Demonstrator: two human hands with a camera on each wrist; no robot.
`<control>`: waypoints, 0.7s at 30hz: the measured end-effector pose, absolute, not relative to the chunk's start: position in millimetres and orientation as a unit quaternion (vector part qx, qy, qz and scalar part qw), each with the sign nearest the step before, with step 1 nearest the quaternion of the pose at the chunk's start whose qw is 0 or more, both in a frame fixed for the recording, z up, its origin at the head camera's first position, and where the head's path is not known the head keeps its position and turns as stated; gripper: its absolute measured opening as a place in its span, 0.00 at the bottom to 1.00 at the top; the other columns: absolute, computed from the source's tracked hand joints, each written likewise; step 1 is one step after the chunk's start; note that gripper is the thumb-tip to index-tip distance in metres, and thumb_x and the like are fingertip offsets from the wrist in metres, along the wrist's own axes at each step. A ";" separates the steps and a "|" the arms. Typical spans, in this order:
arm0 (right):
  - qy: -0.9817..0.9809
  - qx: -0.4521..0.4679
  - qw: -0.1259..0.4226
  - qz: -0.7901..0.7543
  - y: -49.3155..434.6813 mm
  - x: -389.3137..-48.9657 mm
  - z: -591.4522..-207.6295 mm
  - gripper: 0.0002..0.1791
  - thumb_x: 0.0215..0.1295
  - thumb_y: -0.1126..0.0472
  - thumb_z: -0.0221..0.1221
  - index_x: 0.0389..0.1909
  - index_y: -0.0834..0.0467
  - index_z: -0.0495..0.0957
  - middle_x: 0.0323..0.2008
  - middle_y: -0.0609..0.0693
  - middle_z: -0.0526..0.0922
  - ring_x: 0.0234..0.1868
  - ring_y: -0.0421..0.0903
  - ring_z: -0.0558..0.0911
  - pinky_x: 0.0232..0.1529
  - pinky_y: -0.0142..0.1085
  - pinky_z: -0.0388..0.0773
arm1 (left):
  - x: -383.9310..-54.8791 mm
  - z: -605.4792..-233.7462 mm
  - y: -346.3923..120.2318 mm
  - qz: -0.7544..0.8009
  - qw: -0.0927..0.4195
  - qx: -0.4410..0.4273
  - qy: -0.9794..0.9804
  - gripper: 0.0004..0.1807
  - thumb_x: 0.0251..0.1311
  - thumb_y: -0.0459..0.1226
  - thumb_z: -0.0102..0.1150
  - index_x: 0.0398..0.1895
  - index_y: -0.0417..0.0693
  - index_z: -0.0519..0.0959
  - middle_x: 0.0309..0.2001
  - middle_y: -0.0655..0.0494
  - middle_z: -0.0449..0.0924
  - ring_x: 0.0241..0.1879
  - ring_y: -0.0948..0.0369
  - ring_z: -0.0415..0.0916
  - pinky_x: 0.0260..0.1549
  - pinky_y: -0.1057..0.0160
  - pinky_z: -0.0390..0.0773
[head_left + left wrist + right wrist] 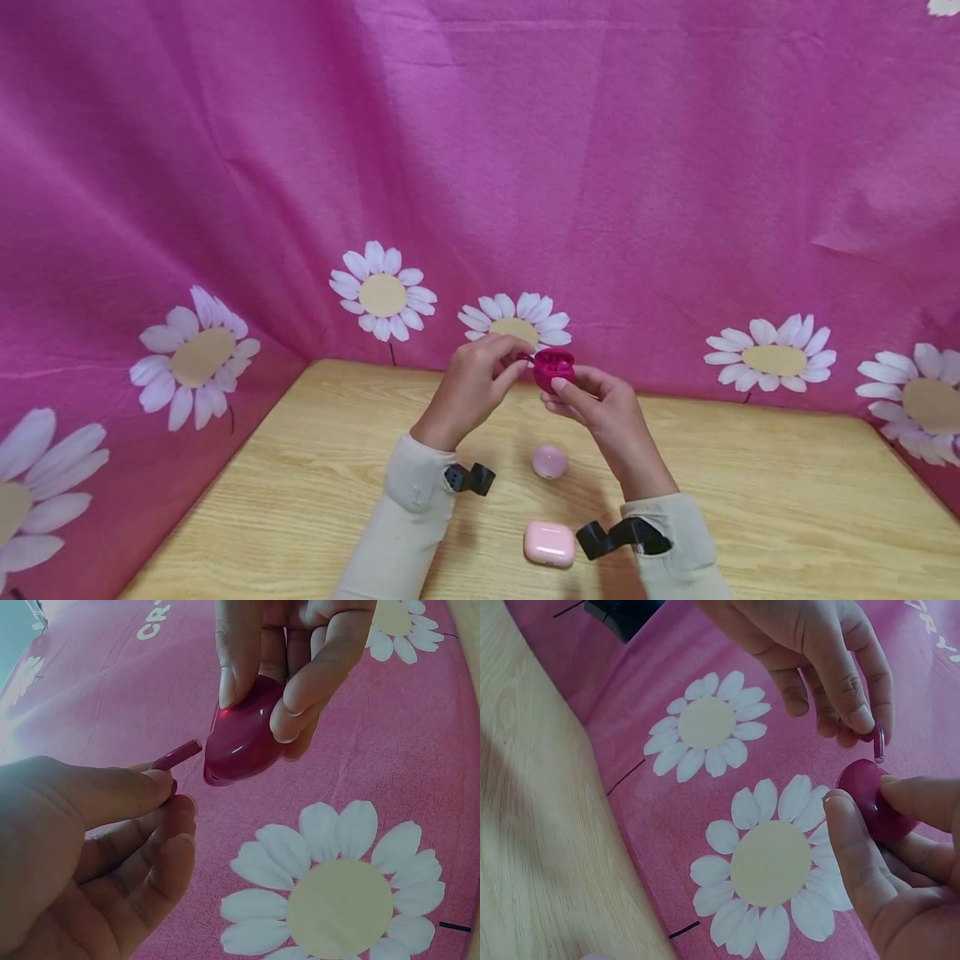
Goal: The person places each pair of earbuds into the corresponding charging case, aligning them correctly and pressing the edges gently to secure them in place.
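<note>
My right hand (609, 412) holds a dark red earbud case (553, 377) above the table, its lid raised in the head view. In the left wrist view the thumb and fingers grip the rounded case (247, 739) from above. Between thumb and fingertips my left hand (480, 379) pinches a dark red earbud (178, 755), whose stem points toward the case. A small gap shows between stem and case there. The right wrist view has the earbud (879, 744) just above the case (871, 796). Inside the case, details are too small to make out.
On the wooden table (315, 467) below the hands lie a round pale pink case (549, 462) and, nearer to me, a rectangular pink case (550, 543). A magenta cloth (637, 167) with daisies hangs behind the table. Black camera mounts (626, 537) stick out from both wrists.
</note>
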State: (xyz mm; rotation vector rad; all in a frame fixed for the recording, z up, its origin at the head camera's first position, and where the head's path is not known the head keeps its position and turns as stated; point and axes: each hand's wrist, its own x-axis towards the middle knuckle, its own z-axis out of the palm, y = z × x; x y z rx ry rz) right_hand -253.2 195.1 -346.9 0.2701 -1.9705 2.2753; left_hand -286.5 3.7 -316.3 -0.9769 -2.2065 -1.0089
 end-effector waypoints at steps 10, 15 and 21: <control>-0.653 0.096 0.055 0.749 192.5 -253.3 -347.1 0.20 0.66 0.69 0.58 0.55 0.77 0.69 0.42 0.59 0.82 0.37 0.47 0.86 0.45 0.40 0.81 | -286.0 -315.0 3.5 -0.372 0.262 -0.362 -0.814 0.12 0.60 0.34 0.64 0.47 0.47 0.81 0.33 0.58 0.80 0.29 0.67 0.74 0.30 0.69 0.78; -0.655 0.101 0.055 0.747 192.1 -253.9 -346.8 0.20 0.66 0.69 0.58 0.54 0.77 0.70 0.44 0.60 0.81 0.37 0.47 0.86 0.45 0.41 0.81 | -286.6 -313.4 4.2 -0.376 0.260 -0.361 -0.813 0.11 0.59 0.34 0.64 0.44 0.45 0.77 0.33 0.58 0.81 0.31 0.66 0.76 0.32 0.73 0.76; -0.661 0.099 0.054 0.742 191.9 -253.9 -347.3 0.21 0.65 0.68 0.60 0.55 0.76 0.70 0.45 0.61 0.81 0.37 0.48 0.86 0.45 0.41 0.81 | -286.5 -314.3 3.4 -0.382 0.256 -0.358 -0.813 0.09 0.59 0.34 0.65 0.41 0.46 0.77 0.32 0.59 0.80 0.30 0.66 0.76 0.31 0.73 0.76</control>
